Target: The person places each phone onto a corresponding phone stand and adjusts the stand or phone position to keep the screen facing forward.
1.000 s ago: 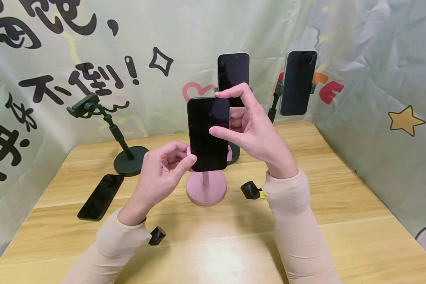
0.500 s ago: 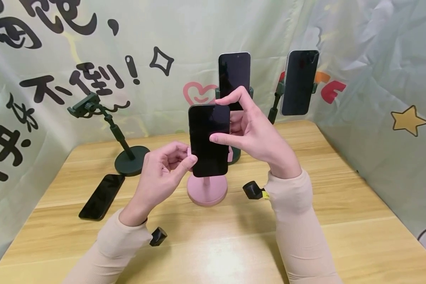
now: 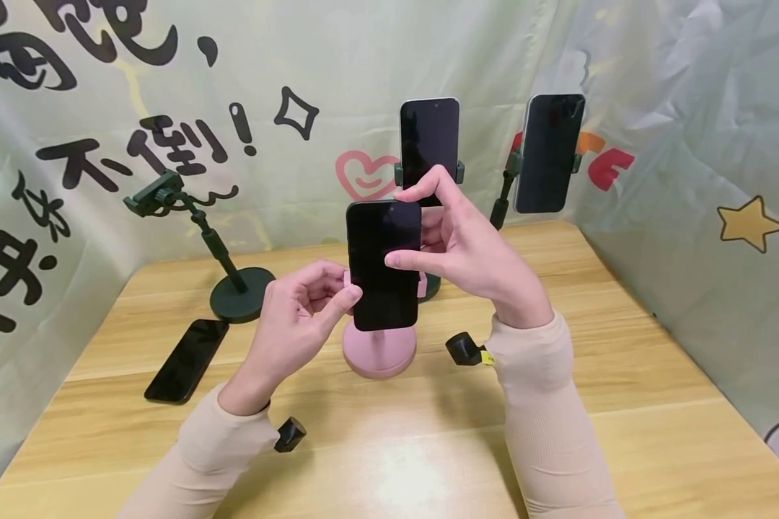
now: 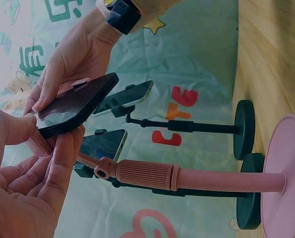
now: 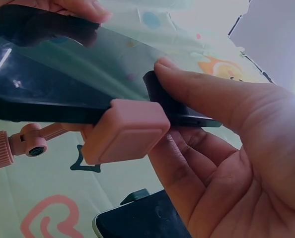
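Observation:
A black phone (image 3: 383, 303) stands upright in the clamp (image 5: 130, 131) of a pink phone stand (image 3: 378, 360). My right hand (image 3: 477, 256) holds the phone's upper part, its thumb on the screen, index finger bent over the top edge and the other fingers behind. With thumb and fingers, my left hand (image 3: 301, 310) grips the clamp's left side at the phone's edge. In the right wrist view, the clamp's other arm overlaps the phone's long edge. The pink arm joint (image 4: 104, 167) shows behind the phone in the left wrist view; the phone's back is largely hidden.
Another black phone (image 3: 187, 360) lies flat at the left. Behind it stands a dark green stand (image 3: 240, 295) with a bare clamp. Two more green stands at the back hold a phone (image 3: 428, 137) and another phone (image 3: 548, 155). A printed cloth (image 3: 337, 65) backs the table.
The phone has slid down between the pink clamp arms, its lower edge now nearer the stand's base. My right hand has moved down with it. My left hand stays almost in place.

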Demonstrator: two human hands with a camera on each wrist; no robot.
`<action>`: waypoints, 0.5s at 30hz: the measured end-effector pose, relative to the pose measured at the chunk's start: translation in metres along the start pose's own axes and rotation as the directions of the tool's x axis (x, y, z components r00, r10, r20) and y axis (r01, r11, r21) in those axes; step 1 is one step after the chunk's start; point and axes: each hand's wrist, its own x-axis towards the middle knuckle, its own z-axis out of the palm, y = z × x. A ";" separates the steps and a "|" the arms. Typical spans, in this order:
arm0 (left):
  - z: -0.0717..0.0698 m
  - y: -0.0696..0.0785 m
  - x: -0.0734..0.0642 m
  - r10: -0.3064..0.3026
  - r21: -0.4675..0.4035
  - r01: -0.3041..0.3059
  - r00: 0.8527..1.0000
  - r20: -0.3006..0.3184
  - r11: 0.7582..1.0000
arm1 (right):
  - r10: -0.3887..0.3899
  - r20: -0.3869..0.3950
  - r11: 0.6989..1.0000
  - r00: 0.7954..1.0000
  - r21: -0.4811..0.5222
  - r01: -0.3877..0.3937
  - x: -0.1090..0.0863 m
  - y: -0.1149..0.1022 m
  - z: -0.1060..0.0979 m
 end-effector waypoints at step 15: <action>0.000 -0.002 0.001 0.025 -0.015 -0.025 1.000 -0.005 1.000 | 0.044 0.030 0.999 0.999 -0.009 -0.044 0.004 0.004 -0.006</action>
